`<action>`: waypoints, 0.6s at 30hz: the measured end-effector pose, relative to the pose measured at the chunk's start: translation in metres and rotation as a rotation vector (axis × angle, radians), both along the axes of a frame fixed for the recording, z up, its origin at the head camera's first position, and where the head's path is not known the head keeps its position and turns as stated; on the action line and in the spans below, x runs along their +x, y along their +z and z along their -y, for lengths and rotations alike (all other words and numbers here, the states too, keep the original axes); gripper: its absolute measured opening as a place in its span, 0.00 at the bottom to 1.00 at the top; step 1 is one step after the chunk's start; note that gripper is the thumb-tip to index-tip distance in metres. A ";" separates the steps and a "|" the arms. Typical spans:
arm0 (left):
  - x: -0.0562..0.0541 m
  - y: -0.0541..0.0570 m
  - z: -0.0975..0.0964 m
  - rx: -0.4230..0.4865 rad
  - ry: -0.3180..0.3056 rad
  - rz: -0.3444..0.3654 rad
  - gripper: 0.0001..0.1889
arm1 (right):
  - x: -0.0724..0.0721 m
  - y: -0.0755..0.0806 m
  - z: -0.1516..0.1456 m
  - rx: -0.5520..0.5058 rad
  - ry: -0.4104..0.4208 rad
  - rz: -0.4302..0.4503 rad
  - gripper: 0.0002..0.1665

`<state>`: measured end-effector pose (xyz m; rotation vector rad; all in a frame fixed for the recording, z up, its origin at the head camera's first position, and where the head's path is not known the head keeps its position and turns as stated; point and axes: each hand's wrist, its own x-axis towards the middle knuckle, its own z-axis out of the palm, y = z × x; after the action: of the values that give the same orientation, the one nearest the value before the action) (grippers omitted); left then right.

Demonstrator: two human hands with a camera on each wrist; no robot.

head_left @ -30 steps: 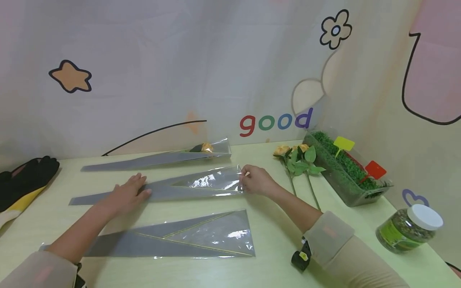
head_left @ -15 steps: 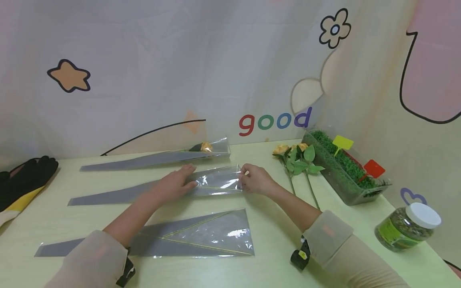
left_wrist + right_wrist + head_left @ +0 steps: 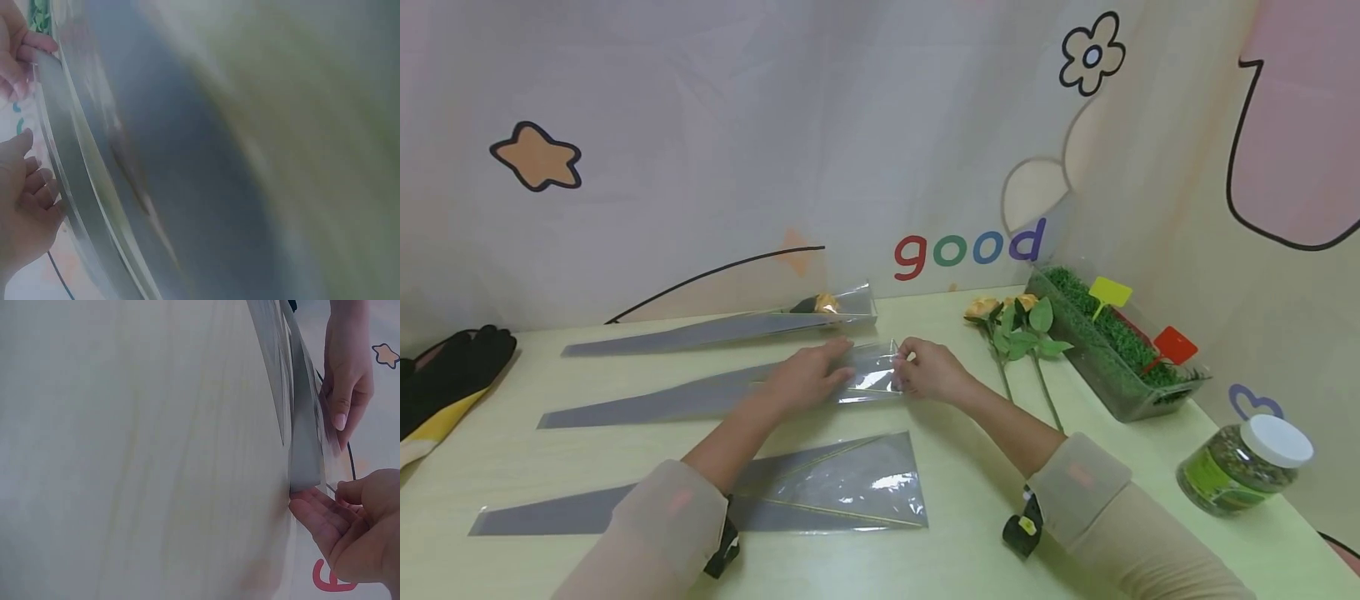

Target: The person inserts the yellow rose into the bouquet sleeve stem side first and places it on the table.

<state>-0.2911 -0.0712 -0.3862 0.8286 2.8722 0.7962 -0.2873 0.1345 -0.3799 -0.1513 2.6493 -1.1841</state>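
Observation:
A grey, clear-fronted single-flower sleeve (image 3: 647, 398) lies across the middle of the table, tapering to the left. My right hand (image 3: 934, 371) pinches the wide right end of this sleeve between thumb and fingers. Close to that end, my left hand (image 3: 808, 375) rests on the clear front with its fingers loosely extended. In the right wrist view, the sleeve's edge (image 3: 305, 450) runs to the right fingertips. A similar flat sleeve (image 3: 850, 483) with gold lines lies nearer me, partly under the left forearm. Behind, another sleeve (image 3: 700, 335) holds a yellow artificial rose (image 3: 826, 303).
Yellow artificial roses (image 3: 1018, 321) with green stems lie to the right. Beyond them stands a clear box of fake grass (image 3: 1105, 342) with yellow and red tags. A white-lidded jar (image 3: 1243, 467) is at the right edge. Black-and-yellow gloves (image 3: 456, 383) lie at the left.
My left hand has slid rightward along the middle sleeve, from its narrower part to near the wide end. The right hand has kept its pinch there.

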 end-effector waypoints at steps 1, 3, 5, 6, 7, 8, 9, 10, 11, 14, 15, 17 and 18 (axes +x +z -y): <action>0.000 0.000 -0.002 0.002 -0.001 -0.010 0.25 | 0.000 0.000 0.000 0.003 0.000 0.001 0.06; -0.001 -0.001 -0.007 0.006 0.003 -0.025 0.24 | 0.000 0.000 0.000 0.007 0.000 0.003 0.05; -0.002 -0.001 -0.011 0.009 0.005 -0.038 0.24 | -0.001 0.001 0.000 0.009 -0.001 0.003 0.05; -0.002 -0.001 -0.013 0.010 0.008 -0.041 0.24 | -0.001 0.001 0.000 0.011 -0.001 0.002 0.05; -0.002 -0.001 -0.016 0.009 0.014 -0.039 0.24 | -0.001 0.001 0.000 0.014 0.000 -0.001 0.05; -0.002 0.000 -0.018 0.011 0.019 -0.033 0.24 | -0.001 0.001 0.000 0.020 0.003 -0.006 0.05; -0.002 0.000 -0.020 0.008 0.022 -0.031 0.24 | -0.001 0.001 0.000 0.026 0.005 -0.011 0.05; -0.002 0.000 -0.021 0.007 0.025 -0.027 0.24 | -0.001 0.001 0.000 0.030 0.007 -0.015 0.05; -0.002 0.000 -0.023 0.005 0.031 -0.025 0.24 | -0.001 0.001 0.000 0.034 0.010 -0.018 0.05; -0.001 0.000 -0.027 -0.007 0.047 -0.026 0.23 | -0.001 0.001 0.000 0.041 0.018 -0.027 0.06; -0.001 0.000 -0.028 -0.011 0.052 -0.031 0.23 | -0.001 0.001 0.000 0.040 0.018 -0.027 0.06; -0.001 0.000 -0.030 -0.019 0.057 -0.042 0.22 | 0.000 0.000 0.000 0.041 0.021 -0.031 0.05; -0.001 0.000 -0.031 -0.025 0.059 -0.044 0.22 | 0.000 0.000 0.000 0.040 0.022 -0.034 0.05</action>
<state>-0.2925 -0.0401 -0.3865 0.7709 2.9514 0.7558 -0.2876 0.1341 -0.3795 -0.1939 2.6914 -1.1302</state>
